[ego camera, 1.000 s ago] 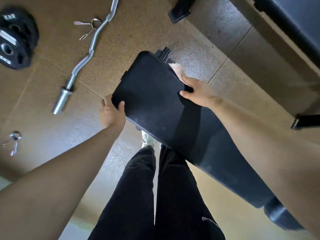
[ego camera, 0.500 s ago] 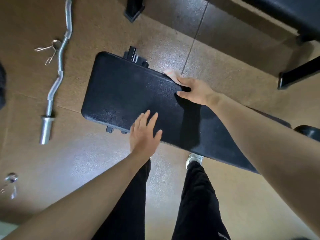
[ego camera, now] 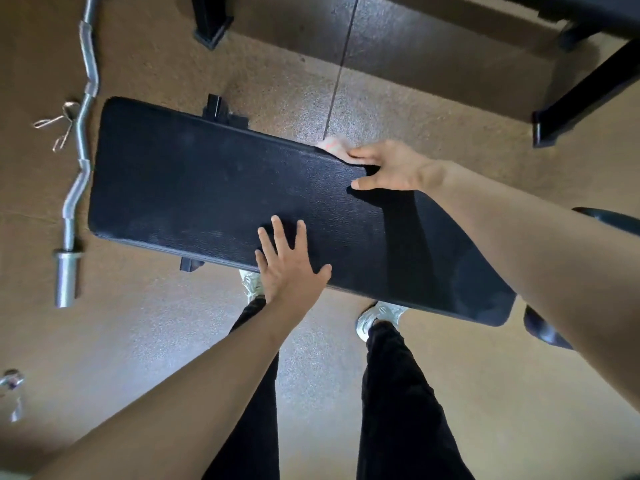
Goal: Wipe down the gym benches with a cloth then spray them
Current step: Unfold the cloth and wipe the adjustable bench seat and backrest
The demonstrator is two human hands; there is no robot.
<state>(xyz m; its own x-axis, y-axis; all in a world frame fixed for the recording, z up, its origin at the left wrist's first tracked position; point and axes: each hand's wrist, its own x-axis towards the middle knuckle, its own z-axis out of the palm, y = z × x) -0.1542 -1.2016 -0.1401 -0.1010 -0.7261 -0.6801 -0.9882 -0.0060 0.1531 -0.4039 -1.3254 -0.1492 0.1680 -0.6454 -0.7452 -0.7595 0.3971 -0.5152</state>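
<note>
A black padded gym bench [ego camera: 214,181] runs from upper left to lower right across the view. My right hand [ego camera: 391,166] grips the bench's far edge and presses a pale pink cloth [ego camera: 330,147] against that edge; most of the cloth is hidden under the fingers. Fingers spread, my left hand [ego camera: 289,268] lies flat on the near edge of the pad and holds nothing. No spray bottle is in view.
A curved steel barbell [ego camera: 81,140] with a spring clip [ego camera: 59,128] lies on the brown floor left of the bench. Another clip [ego camera: 12,382] sits at lower left. A second black bench frame [ego camera: 585,95] stands at upper right. My legs and shoes are below the bench.
My left hand left the bench's end corner and moved right to lie flat on the near edge. My right hand slid the cloth rightward along the far edge. The view has shifted.
</note>
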